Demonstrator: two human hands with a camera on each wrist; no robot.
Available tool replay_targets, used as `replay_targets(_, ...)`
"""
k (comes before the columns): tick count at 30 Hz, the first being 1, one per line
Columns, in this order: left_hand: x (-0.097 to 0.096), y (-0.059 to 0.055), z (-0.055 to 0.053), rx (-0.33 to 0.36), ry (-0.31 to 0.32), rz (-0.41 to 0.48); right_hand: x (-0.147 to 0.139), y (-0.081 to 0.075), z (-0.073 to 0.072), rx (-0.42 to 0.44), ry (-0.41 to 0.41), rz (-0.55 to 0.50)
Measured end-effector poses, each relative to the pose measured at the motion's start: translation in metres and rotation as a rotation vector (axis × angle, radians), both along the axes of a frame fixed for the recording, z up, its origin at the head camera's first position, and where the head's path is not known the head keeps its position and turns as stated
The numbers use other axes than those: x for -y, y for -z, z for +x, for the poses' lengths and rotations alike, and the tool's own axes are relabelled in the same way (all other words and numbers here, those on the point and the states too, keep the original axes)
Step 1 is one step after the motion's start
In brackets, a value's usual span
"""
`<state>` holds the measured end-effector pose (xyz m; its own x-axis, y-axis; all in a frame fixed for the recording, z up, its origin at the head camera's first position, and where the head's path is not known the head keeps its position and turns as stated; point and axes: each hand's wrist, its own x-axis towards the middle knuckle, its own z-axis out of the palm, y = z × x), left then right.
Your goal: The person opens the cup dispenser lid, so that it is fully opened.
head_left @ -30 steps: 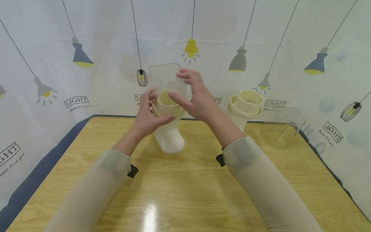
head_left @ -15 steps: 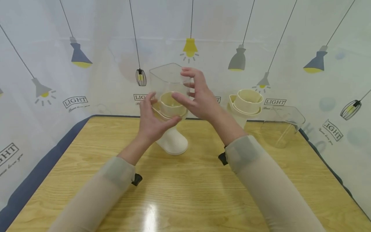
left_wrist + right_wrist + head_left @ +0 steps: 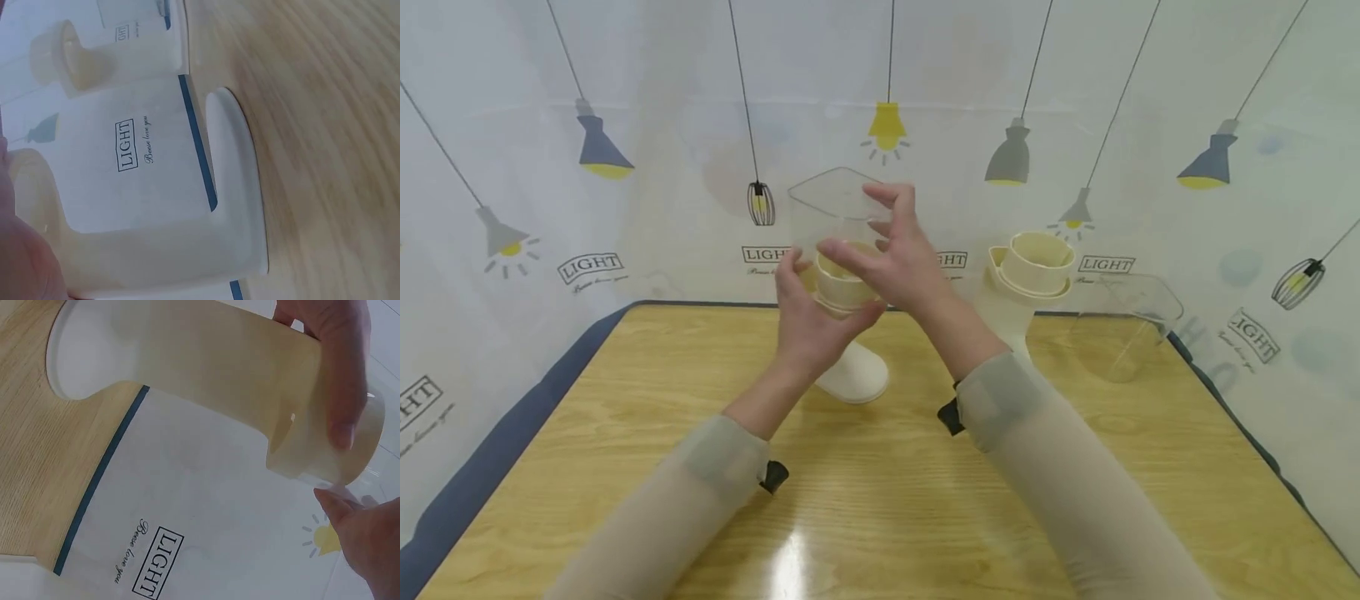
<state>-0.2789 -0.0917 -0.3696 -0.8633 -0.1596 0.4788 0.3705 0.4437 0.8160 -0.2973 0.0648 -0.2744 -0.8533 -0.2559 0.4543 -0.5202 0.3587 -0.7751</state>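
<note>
A cream stand [image 3: 861, 379] with a round collar [image 3: 841, 290] on top and a white foot stands on the wooden table. My left hand [image 3: 812, 329] grips it around the collar, thumb in front and fingers at the left. A clear plastic tank [image 3: 816, 212] with an angular rim sits over the collar. My right hand [image 3: 904, 260] holds the tank from the right, its thumb stretched across the front. In the right wrist view, the right hand [image 3: 375, 544] is close to the collar's edge. How tank and collar meet is hard to see.
A second cream stand [image 3: 1037, 265] of the same form stands to the right at the table's back. Beside it is another clear tank [image 3: 1123, 333]. Behind the wooden table [image 3: 865, 508] hangs a white cloth [image 3: 685, 150] printed with lamps.
My left hand has moved right with the stand's top, now covering its neck. The clear tank's rim has turned, showing a corner at the back. My right thumb has shifted left across the front.
</note>
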Motion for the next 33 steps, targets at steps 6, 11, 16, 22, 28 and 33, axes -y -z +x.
replay_targets(6, 0.003, -0.004, -0.001, 0.028, 0.017, 0.018, 0.012, 0.002, 0.0, -0.038, 0.066, -0.062)
replay_targets(11, 0.007, -0.004, -0.002, 0.017, 0.026, -0.005, 0.018, 0.005, 0.0, -0.066, 0.123, -0.119)
replay_targets(16, 0.009, -0.006, -0.002, 0.027, 0.03, -0.021, 0.023, 0.004, 0.003, -0.056, 0.133, -0.157)
replay_targets(22, 0.011, -0.007, -0.005, 0.051, 0.032, -0.04, 0.025, -0.002, 0.007, -0.071, 0.153, -0.089)
replay_targets(28, 0.013, -0.006, -0.007, 0.026, 0.032, -0.031, 0.025, -0.005, 0.007, -0.051, 0.146, -0.105)
replay_targets(33, 0.014, -0.005, -0.007, 0.027, 0.044, -0.036, 0.022, -0.007, 0.009, -0.066, 0.142, -0.059)
